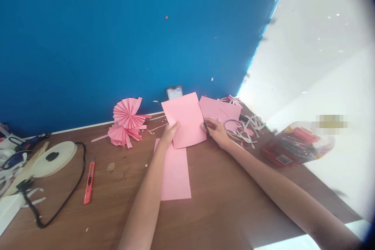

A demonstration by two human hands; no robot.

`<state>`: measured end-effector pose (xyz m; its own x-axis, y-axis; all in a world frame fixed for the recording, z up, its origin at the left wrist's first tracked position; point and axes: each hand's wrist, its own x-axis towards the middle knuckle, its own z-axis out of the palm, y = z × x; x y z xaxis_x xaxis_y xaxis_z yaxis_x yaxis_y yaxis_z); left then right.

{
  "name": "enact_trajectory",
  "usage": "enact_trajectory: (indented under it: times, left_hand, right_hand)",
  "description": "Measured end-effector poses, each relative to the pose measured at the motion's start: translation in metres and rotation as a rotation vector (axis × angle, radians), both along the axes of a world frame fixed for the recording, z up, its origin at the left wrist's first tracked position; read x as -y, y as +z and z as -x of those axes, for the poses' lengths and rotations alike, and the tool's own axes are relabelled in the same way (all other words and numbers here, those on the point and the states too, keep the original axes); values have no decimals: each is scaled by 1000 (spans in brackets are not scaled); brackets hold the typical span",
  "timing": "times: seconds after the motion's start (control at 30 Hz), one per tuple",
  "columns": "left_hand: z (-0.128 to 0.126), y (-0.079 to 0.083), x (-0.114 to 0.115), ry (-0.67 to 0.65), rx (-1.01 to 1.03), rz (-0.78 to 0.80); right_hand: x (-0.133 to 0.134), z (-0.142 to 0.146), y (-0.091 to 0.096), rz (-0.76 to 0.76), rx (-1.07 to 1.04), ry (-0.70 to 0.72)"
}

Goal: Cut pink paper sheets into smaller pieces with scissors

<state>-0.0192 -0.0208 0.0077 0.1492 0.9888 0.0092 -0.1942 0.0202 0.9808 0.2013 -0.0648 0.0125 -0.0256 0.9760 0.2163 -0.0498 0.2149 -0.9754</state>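
I see my left hand [169,133] and right hand [215,131], fingers closed on the edges of a pink sheet [184,120] raised above a pink strip [175,172] on the surface [117,211], no writing legible, right of pleated pink fans [126,122].

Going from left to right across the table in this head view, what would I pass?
White tape roll → red utility knife → pink paper fans → left hand holding pink sheet → right hand → white paper strips → clear bag.
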Motion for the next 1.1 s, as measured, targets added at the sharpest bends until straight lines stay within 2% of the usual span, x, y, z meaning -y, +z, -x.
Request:
enact_trajectory:
  times: [0.2, 0.47, 0.77, 1.1]
  left_hand:
    - [-1, 1, 2, -5, -1, -19]
    - [-1, 4, 2, -22, 6, -5]
    - [-2, 1, 4, -26, -44, -43]
    - [-3, 3, 4, -28, -29, -24]
  right_hand:
    - [1, 0, 1, 21, 16, -24]
    - [0, -1, 0, -20, 11, 11]
    - [2, 0, 2, 15, 31, -77]
    - [3, 0, 8, 22, 30, -62]
